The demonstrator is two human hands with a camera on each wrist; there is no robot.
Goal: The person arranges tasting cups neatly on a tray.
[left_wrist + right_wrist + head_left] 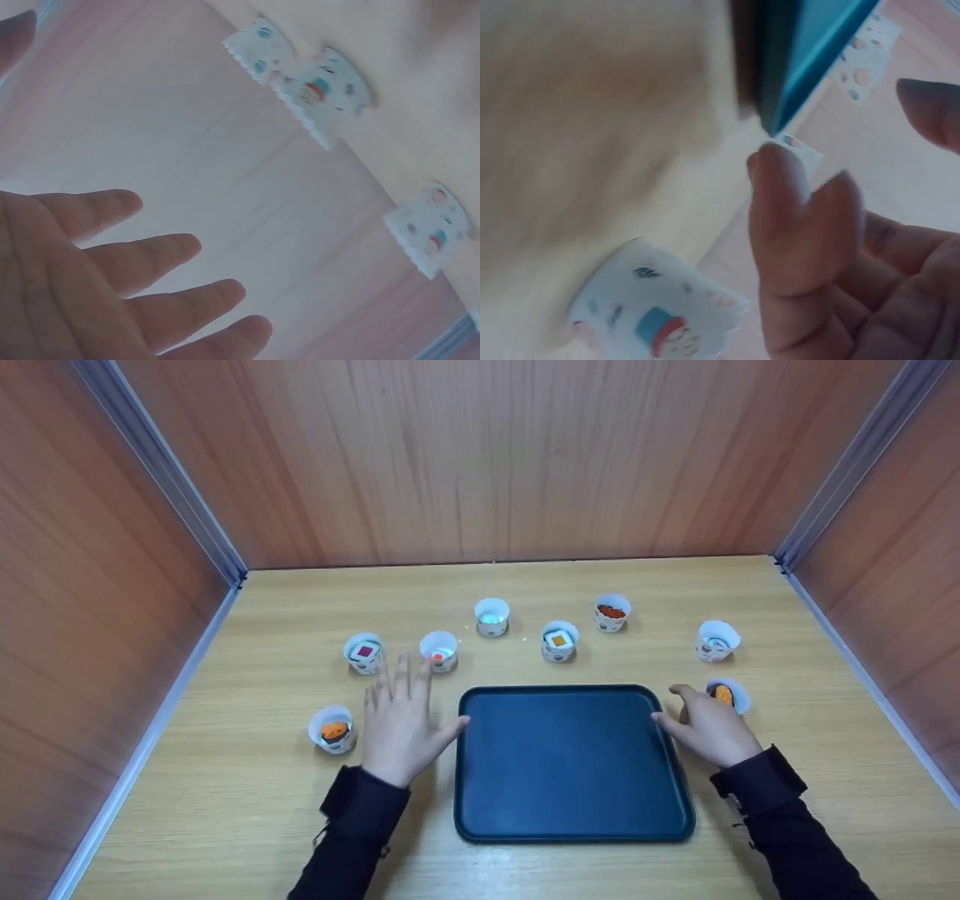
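A dark blue-green tray lies flat on the table. To its left my left hand has its fingers spread, the thumb pointing at the tray's left edge. Its fingertips overlap a paper cup with a small red-orange piece inside. My right hand is at the tray's right edge, thumb and index finger reaching toward the rim and the other fingers bent. Beside it, partly hidden, is a cup with orange contents. In the right wrist view, the fingers grip nothing and a printed cup stands near.
Further paper cups stand in an arc behind the tray, among them one with a dark red square, one with a yellow square and one with reddish-brown contents. Another orange-filled cup is at left. Wood-grain panels enclose the table.
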